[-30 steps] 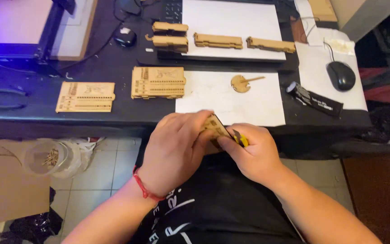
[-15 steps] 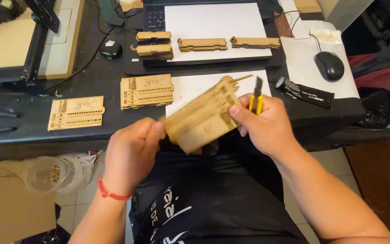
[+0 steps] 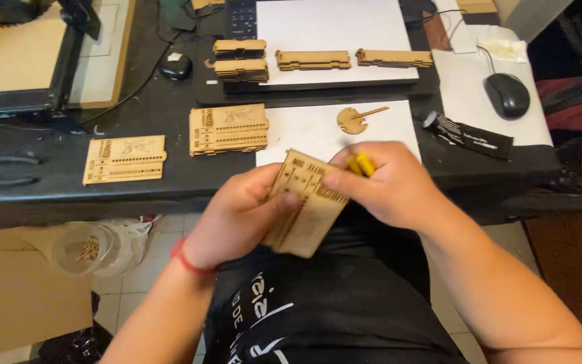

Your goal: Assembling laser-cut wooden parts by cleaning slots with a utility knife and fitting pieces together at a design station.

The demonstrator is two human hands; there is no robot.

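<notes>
Wood panel (image 3: 308,202), 1 pc, gripped by left hand (image 3: 237,219) & right hand (image 3: 389,182) fingers; right also clamps yellow tool (image 3: 360,164).

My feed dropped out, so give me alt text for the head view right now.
Both hands hold a laser-cut wooden panel over the lap: left hand underneath, right hand also gripping a yellow tool. More wooden panels lie on the black desk.

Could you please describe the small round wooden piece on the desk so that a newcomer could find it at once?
Start at the dark desk and find the white sheet just beyond the hands. The round wooden piece lies near its far edge. Unlike the rectangular slotted panels to its left, it is a small disc with a thin stick across it.
</notes>
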